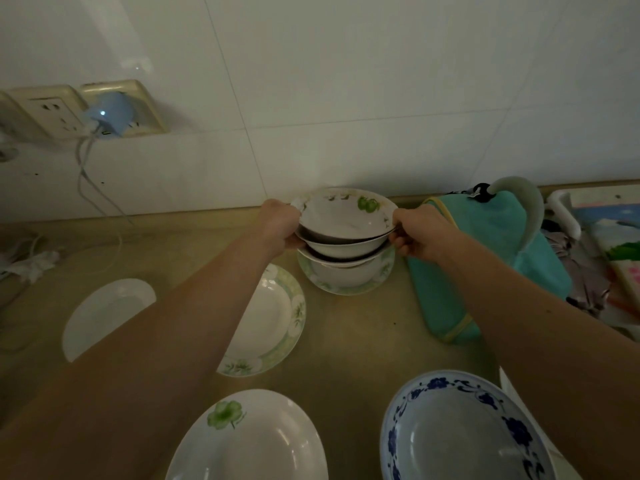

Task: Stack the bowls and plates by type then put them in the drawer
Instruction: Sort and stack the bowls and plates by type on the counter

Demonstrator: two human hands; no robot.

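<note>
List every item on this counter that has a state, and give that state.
Left hand: grips the bowl stack's left rim.
Right hand: grips its right rim.
Bowl stack: three nested, upright, on a green-rimmed plate.
Blue-patterned bowl: upright, empty.
Clover plate: flat, unstacked.
Plain white plate: flat, unstacked.
Charger: plugged in, light on.

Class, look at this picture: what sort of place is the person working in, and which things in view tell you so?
Most likely a home kitchen counter. A beige countertop runs along a white tiled wall with wall sockets, and the counter holds crockery: loose plates and a stack of bowls held between the left hand and right hand.
</note>
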